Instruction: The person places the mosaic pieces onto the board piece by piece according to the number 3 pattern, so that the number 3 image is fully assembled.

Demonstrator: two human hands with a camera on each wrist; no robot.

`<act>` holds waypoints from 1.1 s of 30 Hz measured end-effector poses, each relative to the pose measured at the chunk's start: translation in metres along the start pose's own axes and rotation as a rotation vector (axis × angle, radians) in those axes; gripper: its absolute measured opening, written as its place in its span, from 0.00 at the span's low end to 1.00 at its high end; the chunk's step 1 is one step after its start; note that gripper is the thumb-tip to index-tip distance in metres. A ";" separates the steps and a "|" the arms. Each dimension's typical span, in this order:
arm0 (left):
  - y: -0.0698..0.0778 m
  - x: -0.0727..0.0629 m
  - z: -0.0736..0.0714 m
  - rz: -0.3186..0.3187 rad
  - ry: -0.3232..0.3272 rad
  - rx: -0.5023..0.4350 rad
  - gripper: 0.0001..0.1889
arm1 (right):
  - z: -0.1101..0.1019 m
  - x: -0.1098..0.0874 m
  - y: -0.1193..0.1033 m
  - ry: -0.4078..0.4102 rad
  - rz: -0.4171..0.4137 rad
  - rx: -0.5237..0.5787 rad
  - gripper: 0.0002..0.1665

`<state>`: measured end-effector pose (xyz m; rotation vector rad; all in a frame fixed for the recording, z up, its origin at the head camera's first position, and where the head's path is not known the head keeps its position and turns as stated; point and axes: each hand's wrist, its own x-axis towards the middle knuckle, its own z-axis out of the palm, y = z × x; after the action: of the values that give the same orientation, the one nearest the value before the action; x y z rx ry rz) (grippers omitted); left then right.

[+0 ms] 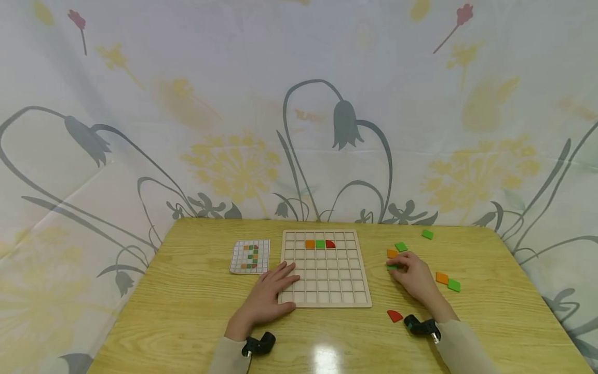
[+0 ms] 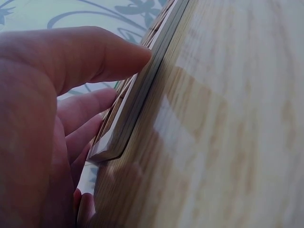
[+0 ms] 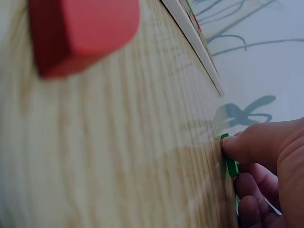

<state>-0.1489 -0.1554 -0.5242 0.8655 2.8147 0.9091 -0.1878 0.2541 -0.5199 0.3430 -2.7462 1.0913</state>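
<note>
My left hand rests with spread fingers on the lower left part of a wooden grid board. In the left wrist view its thumb lies along the board's edge. Beyond the board's right side, my right hand pinches a green square tile between thumb and fingers, at the tabletop. An orange tile and another green tile lie just past the fingertips. In one of the board's upper rows sit an orange square, a green square and a red quarter-round piece.
A printed pattern card lies left of the board. Right of my right hand are an orange tile and a green tile. A far green tile is near the back edge; a red quarter-round tile lies nearer the front.
</note>
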 end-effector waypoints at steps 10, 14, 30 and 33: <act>-0.002 0.002 0.001 0.010 -0.001 0.005 0.33 | -0.001 0.001 0.009 0.000 0.029 0.016 0.09; 0.001 0.000 -0.002 0.005 -0.005 -0.017 0.33 | -0.006 0.000 0.008 -0.047 0.021 0.022 0.10; -0.001 0.000 0.001 0.005 0.007 -0.005 0.33 | -0.008 0.003 0.005 -0.045 0.090 0.039 0.17; -0.002 0.000 0.002 0.005 0.005 0.001 0.33 | -0.008 0.003 0.005 -0.045 0.091 0.027 0.16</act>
<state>-0.1496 -0.1553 -0.5265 0.8724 2.8182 0.9124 -0.1915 0.2625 -0.5170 0.2512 -2.8139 1.1578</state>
